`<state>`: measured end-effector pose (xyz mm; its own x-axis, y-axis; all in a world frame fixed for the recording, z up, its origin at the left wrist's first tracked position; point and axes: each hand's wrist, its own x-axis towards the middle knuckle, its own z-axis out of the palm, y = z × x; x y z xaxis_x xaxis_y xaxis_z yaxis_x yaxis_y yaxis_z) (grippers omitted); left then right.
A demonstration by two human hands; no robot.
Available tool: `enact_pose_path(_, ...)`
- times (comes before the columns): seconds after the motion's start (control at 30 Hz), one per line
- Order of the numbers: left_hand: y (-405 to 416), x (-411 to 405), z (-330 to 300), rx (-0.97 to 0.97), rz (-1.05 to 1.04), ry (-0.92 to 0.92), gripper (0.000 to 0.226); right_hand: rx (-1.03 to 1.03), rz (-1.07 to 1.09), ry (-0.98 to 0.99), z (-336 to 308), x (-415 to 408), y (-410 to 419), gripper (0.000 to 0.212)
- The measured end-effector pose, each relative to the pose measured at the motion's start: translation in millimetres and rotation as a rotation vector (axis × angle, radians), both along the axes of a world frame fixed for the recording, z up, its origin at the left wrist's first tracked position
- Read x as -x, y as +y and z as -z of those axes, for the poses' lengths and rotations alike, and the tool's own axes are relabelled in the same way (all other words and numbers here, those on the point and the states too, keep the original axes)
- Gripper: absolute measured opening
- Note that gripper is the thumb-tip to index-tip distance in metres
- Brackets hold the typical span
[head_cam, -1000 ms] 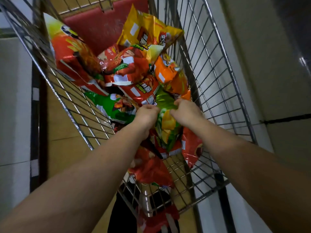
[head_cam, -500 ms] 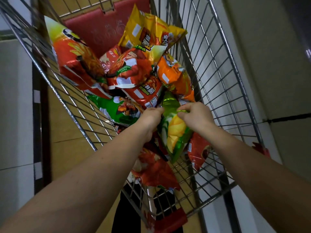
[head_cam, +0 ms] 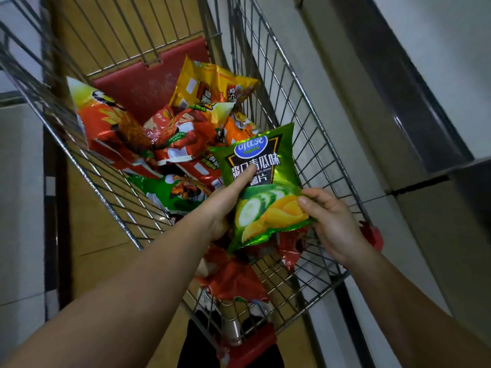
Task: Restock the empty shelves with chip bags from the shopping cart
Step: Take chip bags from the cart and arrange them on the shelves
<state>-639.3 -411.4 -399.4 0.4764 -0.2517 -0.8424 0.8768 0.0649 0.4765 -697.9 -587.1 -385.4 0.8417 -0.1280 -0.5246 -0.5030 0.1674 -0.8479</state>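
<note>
Two hands, left hand (head_cam: 225, 200), right hand (head_cam: 332, 221), green chip bag (head_cam: 265, 187) gripped between

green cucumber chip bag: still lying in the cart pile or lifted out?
Lifted: the green bag is held face-up above the pile, left hand and right hand gripping its sides, still over the cart.

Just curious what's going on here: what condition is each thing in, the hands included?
green cucumber chip bag: sealed, lifted above the pile, face up.
left hand: holds the bag's left side, thumb across its front.
right hand: pinches the bag's lower right edge.
shopping cart: still loaded with chip bags.
yellow chip bag: crumpled, leaning at the far end.
</note>
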Motion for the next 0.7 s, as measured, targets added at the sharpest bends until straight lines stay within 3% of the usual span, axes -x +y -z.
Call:
enact_pose_path(0.1, 5, -3, -5, -0.069, -0.008, -0.113, 0.074, -0.085, -0.01, 0.025, 0, 3, 6, 0.016)
enact_pose_path(0.17, 14, -6, -2, -0.213, -0.052, -0.2, 0.089, -0.046, -0.043, 0.056, 7, 4, 6, 0.018)
enact_pose_path(0.27, 24, -8, 2, -0.426, -0.084, -0.295, 0.09, 0.253, 0.011, 0.159, 25, 2, 2, 0.02)
enact_pose_path(0.33, 26, -6, 0, -0.615, 0.016, -0.332, 0.098, 0.487, 0.05, 0.294, 39, 2, -1, 0.035)
enact_pose_path(0.4, 24, -2, -3, -0.809, 0.17, -0.346, 0.098, 0.583, -0.017, 0.436, 56, 2, -1, 0.046)
enact_pose_path(0.57, 14, 5, -2, -1.037, 0.46, -0.379, 0.1, 0.453, -0.067, 0.511, 82, 1, 8, 0.034)
enact_pose_path(0.7, 8, 6, 7, -1.058, 0.482, -0.391, 0.094, 0.388, -0.256, 0.436, 78, -2, 22, 0.045)
